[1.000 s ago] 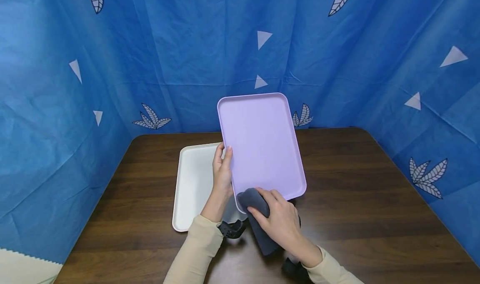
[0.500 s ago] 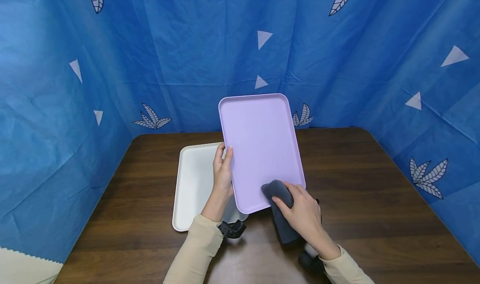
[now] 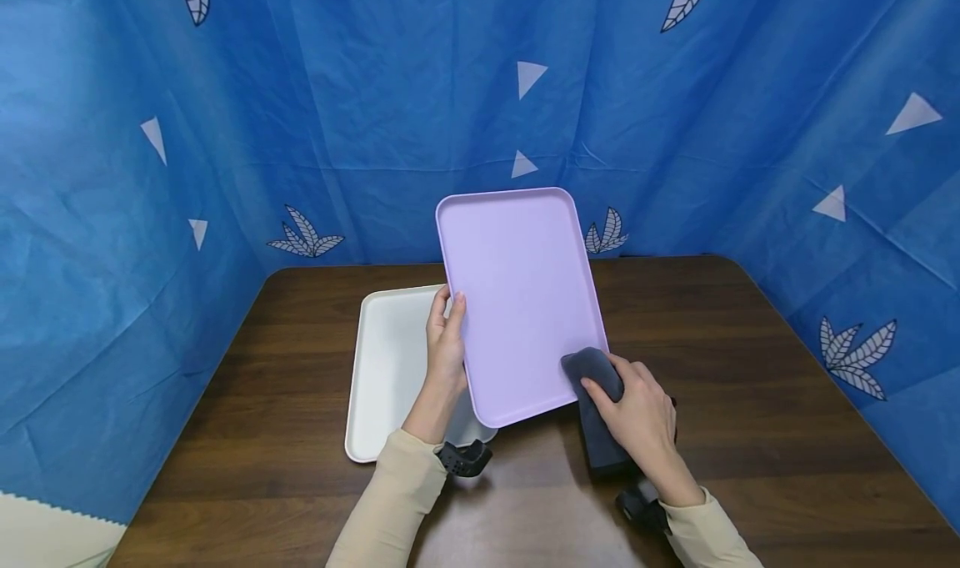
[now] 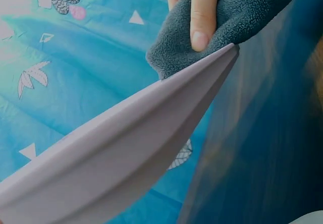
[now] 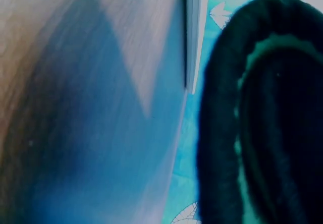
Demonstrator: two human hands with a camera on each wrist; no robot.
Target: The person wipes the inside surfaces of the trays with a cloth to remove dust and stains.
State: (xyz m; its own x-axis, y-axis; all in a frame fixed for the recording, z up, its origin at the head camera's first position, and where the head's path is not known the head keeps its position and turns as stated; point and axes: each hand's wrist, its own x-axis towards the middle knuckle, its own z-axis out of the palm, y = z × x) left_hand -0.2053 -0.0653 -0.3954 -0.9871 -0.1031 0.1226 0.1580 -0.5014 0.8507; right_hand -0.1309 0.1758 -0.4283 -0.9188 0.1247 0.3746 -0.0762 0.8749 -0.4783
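My left hand (image 3: 447, 343) grips the left edge of a lilac rectangular tray (image 3: 521, 301), thumb over the rim, and holds it tilted up above the table. A folded dark grey cloth (image 3: 600, 418) is pinched in my right hand (image 3: 641, 409), pressed against the tray's lower right corner. In the left wrist view the fuzzy cloth (image 4: 237, 17) laps over the tray's rim (image 4: 126, 113), with one finger along it. Dark cloth folds (image 5: 222, 123) fill the right side of the right wrist view, and the right hand's fingers are hidden there.
A white tray (image 3: 382, 376) lies flat on the brown wooden table (image 3: 285, 401), partly behind the left hand and the lilac tray. Blue patterned curtain (image 3: 375, 92) hangs behind the table and along both sides.
My right hand has slid the cloth rightward along the lilac tray's lower edge, from the lower left corner to the lower right one. The left hand and tray stay almost still.
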